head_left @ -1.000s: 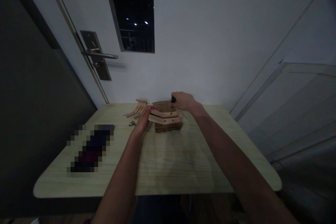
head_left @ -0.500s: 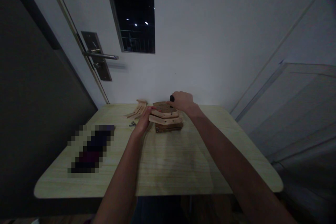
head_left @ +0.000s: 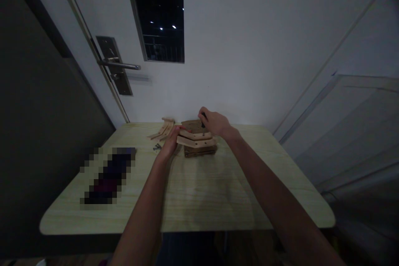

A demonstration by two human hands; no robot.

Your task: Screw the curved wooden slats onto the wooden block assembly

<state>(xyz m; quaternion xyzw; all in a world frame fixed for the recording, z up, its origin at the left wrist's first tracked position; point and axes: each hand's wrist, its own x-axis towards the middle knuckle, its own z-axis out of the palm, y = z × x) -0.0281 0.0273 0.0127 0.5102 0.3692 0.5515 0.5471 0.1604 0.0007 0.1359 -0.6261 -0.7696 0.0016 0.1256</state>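
A stack of folded brown cardboard (head_left: 199,152) lies on the table, and an angled pale wooden frame (head_left: 195,143) with dark holes rests on top of it. My left hand (head_left: 172,141) is closed around the frame's left end. My right hand (head_left: 215,122) grips the black handle of a screwdriver (head_left: 203,119), held upright over the right part of the frame. Below the handle, the screwdriver's tip and a small dark fastener are too small to tell apart. Several loose screws (head_left: 157,147) lie just left of my left hand.
A second angled wooden frame (head_left: 165,129) sits at the table's back left. A blurred-out dark object (head_left: 110,174) lies on the left of the wood-grain table (head_left: 205,199). A white door (head_left: 233,50) with a metal handle (head_left: 121,65) stands directly behind.
My right hand has turned about the screwdriver handle, its fingers now higher and slightly further left. My left hand and the wooden frame stay in place.
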